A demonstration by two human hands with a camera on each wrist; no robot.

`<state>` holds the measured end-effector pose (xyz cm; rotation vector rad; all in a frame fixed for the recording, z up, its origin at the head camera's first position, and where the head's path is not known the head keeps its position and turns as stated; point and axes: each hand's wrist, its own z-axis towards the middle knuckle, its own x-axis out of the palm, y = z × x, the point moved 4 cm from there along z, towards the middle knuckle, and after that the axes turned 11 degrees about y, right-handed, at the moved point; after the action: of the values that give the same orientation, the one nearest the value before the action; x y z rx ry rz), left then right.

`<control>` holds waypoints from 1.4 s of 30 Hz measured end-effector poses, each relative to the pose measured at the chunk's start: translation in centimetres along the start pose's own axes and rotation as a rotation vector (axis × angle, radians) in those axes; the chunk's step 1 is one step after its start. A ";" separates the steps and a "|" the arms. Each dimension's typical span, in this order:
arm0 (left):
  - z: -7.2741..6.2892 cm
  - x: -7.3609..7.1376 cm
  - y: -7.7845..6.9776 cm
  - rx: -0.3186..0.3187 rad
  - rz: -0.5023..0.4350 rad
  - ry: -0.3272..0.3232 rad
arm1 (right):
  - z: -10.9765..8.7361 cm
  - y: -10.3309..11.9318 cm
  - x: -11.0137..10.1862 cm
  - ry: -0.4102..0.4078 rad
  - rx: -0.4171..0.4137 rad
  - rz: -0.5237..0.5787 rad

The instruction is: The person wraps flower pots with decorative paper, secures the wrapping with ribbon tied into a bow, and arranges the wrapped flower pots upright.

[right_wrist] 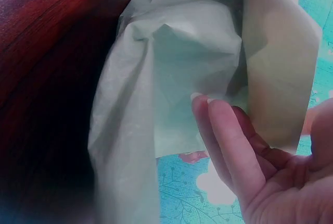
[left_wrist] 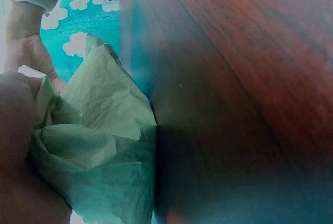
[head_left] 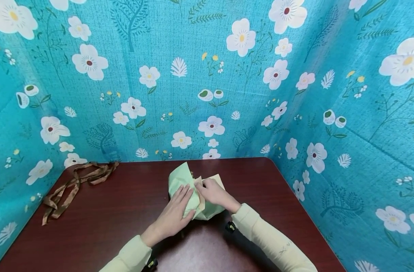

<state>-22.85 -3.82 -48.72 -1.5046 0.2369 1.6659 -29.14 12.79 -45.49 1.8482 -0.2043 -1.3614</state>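
A bundle of light green wrapping paper [head_left: 180, 176], with a cream-coloured flap [head_left: 201, 200] folded over it, lies on the table. A small brownish bit of what is inside shows at its top; the rest is hidden. My left hand [head_left: 174, 213] rests on the bundle's left side, fingers straight and together. On the right side, my right hand [head_left: 215, 192] pinches the paper's edge between thumb and forefinger. The right wrist view shows that flap [right_wrist: 281, 62] at the thumb, while other fingers [right_wrist: 234, 151] stretch beneath the fold. Creased paper [left_wrist: 104, 104] fills the left wrist view's middle.
A loose brown ribbon [head_left: 74, 185] lies tangled at the dark red table's [head_left: 125, 200] back left corner. Blue floral cloth [head_left: 179, 94] hangs behind the table and along its sides.
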 end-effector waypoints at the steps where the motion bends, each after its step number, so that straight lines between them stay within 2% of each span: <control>1: 0.0 0.1 0.0 -0.009 0.002 0.013 | 0.0 0.0 0.0 -0.001 0.002 -0.001; 5: 0.1 0.2 0.0 -0.034 -0.015 0.048 | 0.3 0.0 -0.1 -0.021 -0.024 -0.010; 9: 0.0 0.1 -0.1 -0.032 -0.048 0.035 | 0.4 -0.1 -0.3 -0.044 -0.044 -0.005; 15: -0.1 0.1 0.0 -0.066 -0.057 0.035 | 0.4 0.1 -0.6 -0.013 -0.071 0.018; 23: -0.1 -0.1 0.1 -0.066 -0.026 0.069 | 0.5 -0.3 -0.5 0.038 -0.023 0.000; 32: 0.2 -0.3 0.1 -0.050 0.069 0.059 | 0.2 -0.6 -0.6 0.028 -0.078 0.036; 35: 0.4 -0.3 0.1 -0.059 0.070 0.063 | -0.3 -0.6 -1.0 0.052 -0.055 0.077; 39: 0.4 -0.3 -0.1 -0.066 0.053 0.070 | -0.9 -0.8 -1.5 0.045 0.012 0.106; 42: 0.4 -0.3 -0.1 -0.071 0.036 0.064 | -1.2 -0.9 -1.6 0.052 -0.001 0.090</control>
<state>-23.05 -3.61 -48.31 -1.6172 0.2423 1.6718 -29.00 14.88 -44.81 1.8493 -0.2562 -1.2502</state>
